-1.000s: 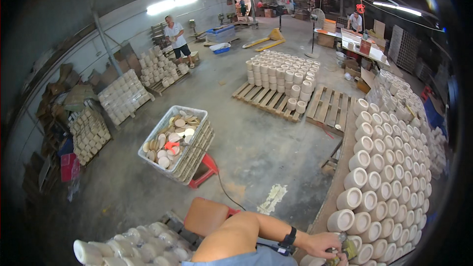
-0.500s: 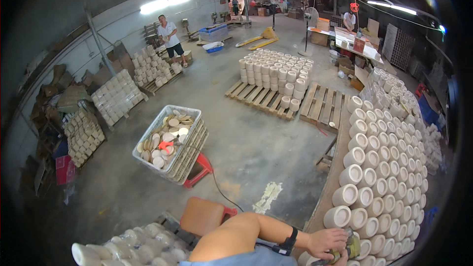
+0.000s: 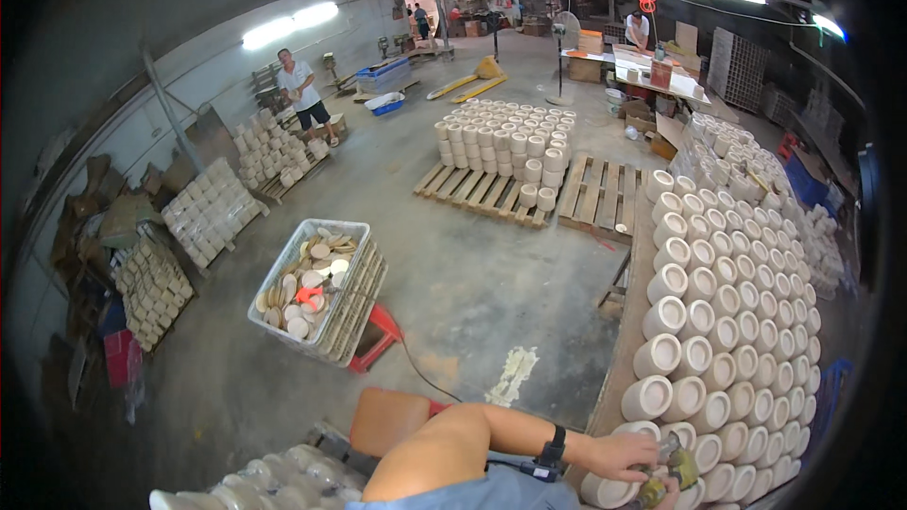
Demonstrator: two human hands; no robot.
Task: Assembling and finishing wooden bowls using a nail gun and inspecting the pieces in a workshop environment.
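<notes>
My left hand (image 3: 620, 456) reaches in from the lower edge, a black band on its wrist. Its fingers are curled beside a yellow-green and grey handheld power tool (image 3: 679, 468); what they pinch is hidden. Only part of my right hand (image 3: 669, 493) shows, wrapped round the tool at the lower edge. Both hands are over the near left corner of a dense stack of pale, round, cup-like pieces (image 3: 699, 355) lying with their hollow ends toward me. One such piece (image 3: 607, 489) lies right under my left hand.
A plastic crate (image 3: 354, 297) of round discs and an orange-handled tool stands on a red stool (image 3: 382, 332). Near my left arm is a brown-topped stool (image 3: 387, 419). Wrapped pieces (image 3: 274, 482) lie lower left. Beyond are pallets (image 3: 605, 191), a yellow pallet jack (image 3: 477, 80) and several people.
The view has shifted slightly, so the room sits further left. My hands and the power tool have moved a little over the near corner of the stack.
</notes>
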